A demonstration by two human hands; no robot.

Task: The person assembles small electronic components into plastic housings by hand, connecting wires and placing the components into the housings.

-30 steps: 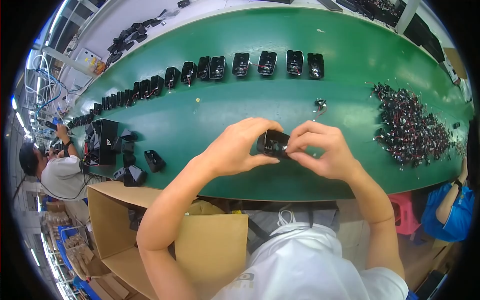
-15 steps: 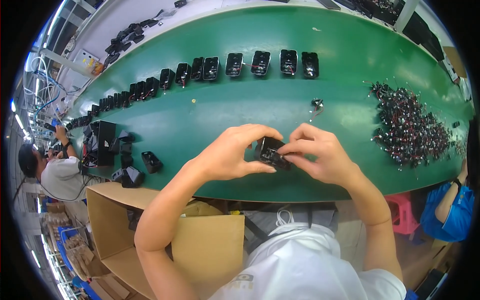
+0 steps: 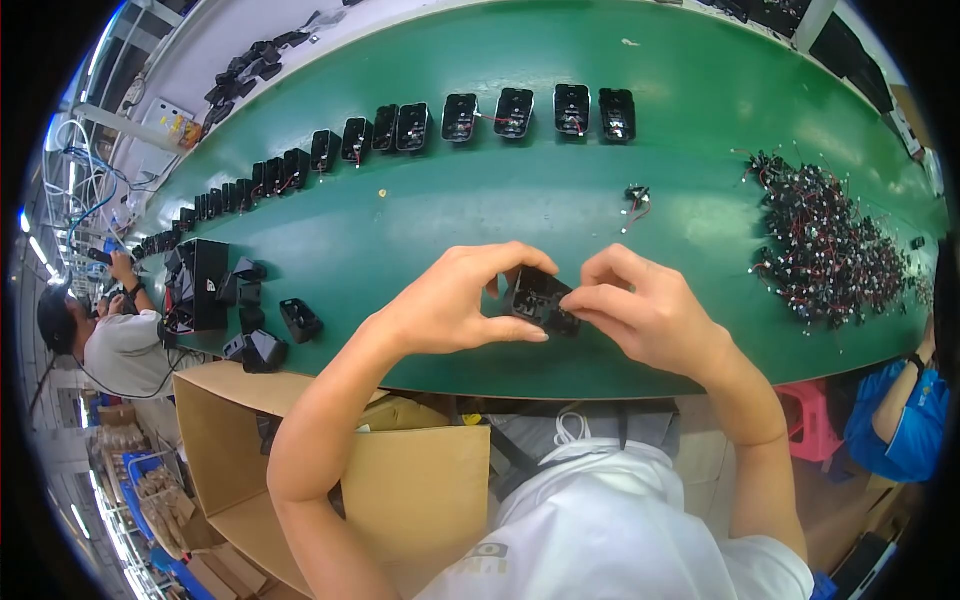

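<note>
- Green tabletop [image 3: 450,215], in a workshop.
- Just above its near side, open-topped black case [image 3: 533,303], clamped between thumb and fingers of left hand [image 3: 450,300].
- Touching its right end, fingertips of right hand [image 3: 645,310]; cannot tell whether gripping it or a small part.
- Little changed over the past second: same hold, same end; probably meaning work inside unfinished.
- Beyond: loose wired part [image 3: 637,197], row of cases [image 3: 515,113]; rightward, heap of wired parts [image 3: 835,240].

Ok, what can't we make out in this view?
Head view:
Anything pinched by the right hand: hidden by its own fingers.
Gripped edges of the black housing: under the left hand.
Single parts in the wired pile: too small, tangled.
Person in blue: cut off by the right rim.
</note>
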